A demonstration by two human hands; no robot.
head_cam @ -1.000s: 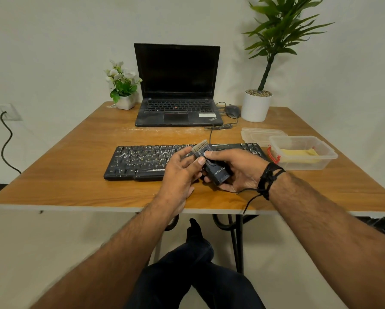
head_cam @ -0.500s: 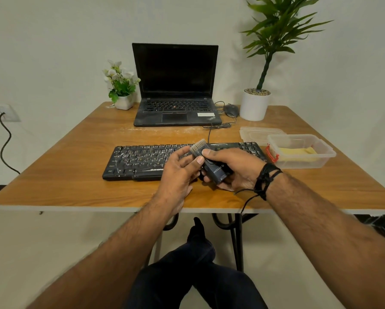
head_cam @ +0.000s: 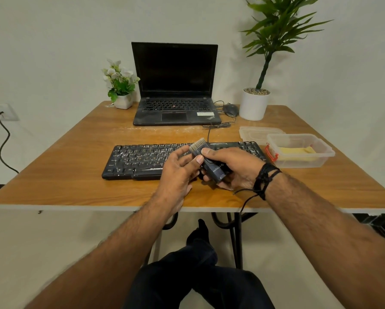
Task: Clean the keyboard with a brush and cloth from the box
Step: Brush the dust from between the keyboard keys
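A dusty black keyboard (head_cam: 140, 160) lies across the middle of the wooden table (head_cam: 75, 175). Above its right half, both hands hold a small dark blue brush (head_cam: 211, 167) with pale bristles pointing away from me. My right hand (head_cam: 236, 170) wraps round the brush body with its thumb on top. My left hand (head_cam: 178, 172) pinches the brush from the left side with thumb and fingers. A clear plastic box (head_cam: 300, 152) at the right holds a folded yellow cloth (head_cam: 296, 150).
The box lid (head_cam: 256, 132) lies behind the box. A black laptop (head_cam: 176, 92) stands open at the back, with a mouse (head_cam: 230, 109), a white potted plant (head_cam: 255, 103) to its right and a small flower pot (head_cam: 121, 99) to its left. My knee shows below the table edge.
Both hands and the brush stay almost in place. My left thumb has shifted slightly along the brush's side.
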